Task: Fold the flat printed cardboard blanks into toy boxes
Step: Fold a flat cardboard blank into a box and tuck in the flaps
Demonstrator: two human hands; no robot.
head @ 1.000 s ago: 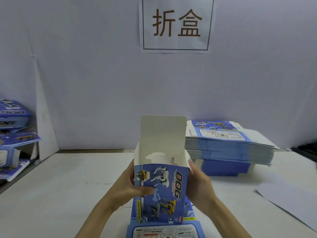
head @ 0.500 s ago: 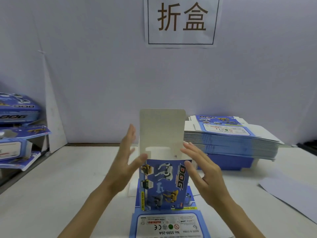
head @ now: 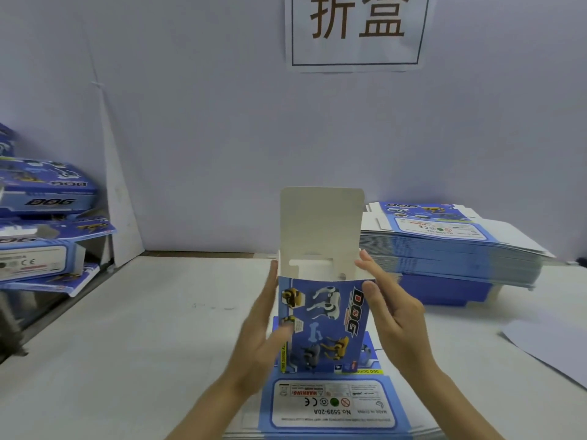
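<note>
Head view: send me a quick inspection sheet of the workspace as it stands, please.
Surface: white table, matte.
Job's things: one toy box upright at centre, top flap raised, top open; flat blanks lying under it; taller blank stack back right; finished boxes piled far left.
Clutter: pale sheet at the right edge.
Grippers: left hand open, fingers straight along the box's left side; right hand open, at its upper right corner.
Cables: nothing seen.
Surroundings: pale wall with a paper sign.
</note>
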